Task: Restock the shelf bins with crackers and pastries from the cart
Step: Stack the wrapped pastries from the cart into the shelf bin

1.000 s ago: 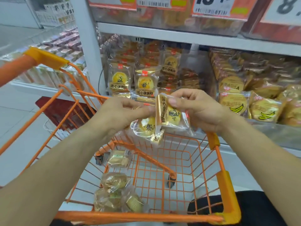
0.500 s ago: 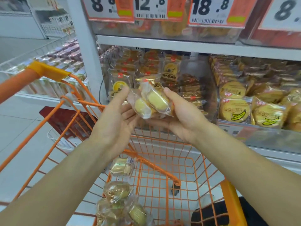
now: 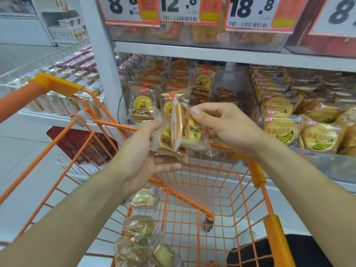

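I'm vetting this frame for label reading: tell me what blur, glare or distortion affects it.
Head view: wide-angle bowing bends the white shelf upright and orange cart rails; the held pastry packets are slightly motion-soft; glare whitens the clear bin front; big price tags stay readable, small print doesn't.

Head view looks down, close over cart [image 3: 258, 176].

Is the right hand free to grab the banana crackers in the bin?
Probably not yet: the right hand grips a pastry pack. The banana crackers lie uncovered beside it.
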